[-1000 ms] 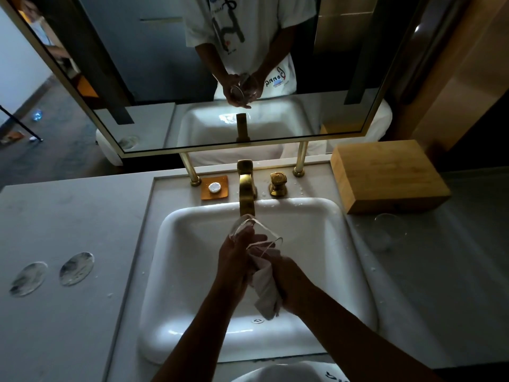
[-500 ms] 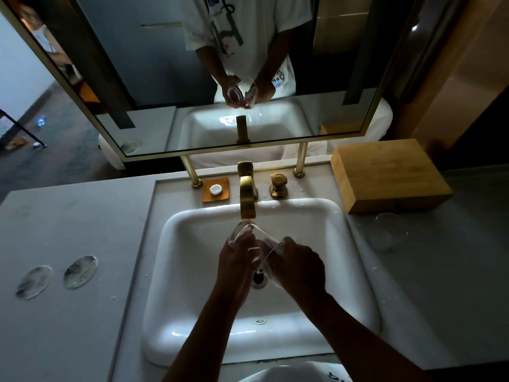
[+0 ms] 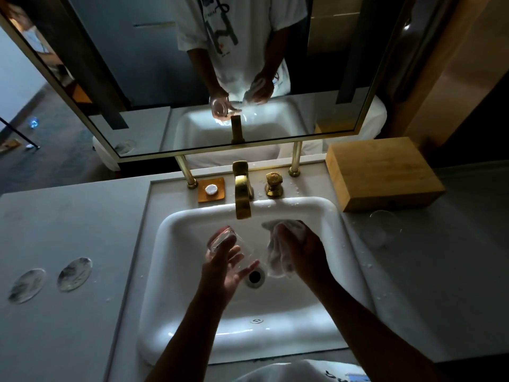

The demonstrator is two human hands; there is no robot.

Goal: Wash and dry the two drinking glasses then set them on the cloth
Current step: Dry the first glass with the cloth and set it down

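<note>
Over the white sink [image 3: 325, 213], my left hand [image 3: 224, 267] holds a clear drinking glass [image 3: 224, 239] tilted on its side, fingers spread under it. My right hand [image 3: 304, 249] grips a crumpled white cloth [image 3: 275, 256] to the right of the glass, apart from it. A second clear glass [image 3: 381, 228] stands on the grey counter right of the sink, in front of the wooden box. The gold faucet [image 3: 242, 193] hangs above both hands, with no water visibly running.
A wooden box [image 3: 382, 172] sits at the back right. A gold knob [image 3: 274, 184] and an orange soap dish [image 3: 211, 189] flank the faucet. Two round coasters [image 3: 74, 274] lie on the left counter. The mirror [image 3: 192, 78] rises behind the sink.
My hands have drawn apart: the cloth came out of the glass and moved right in my right hand, while my left hand carried the glass to the left.
</note>
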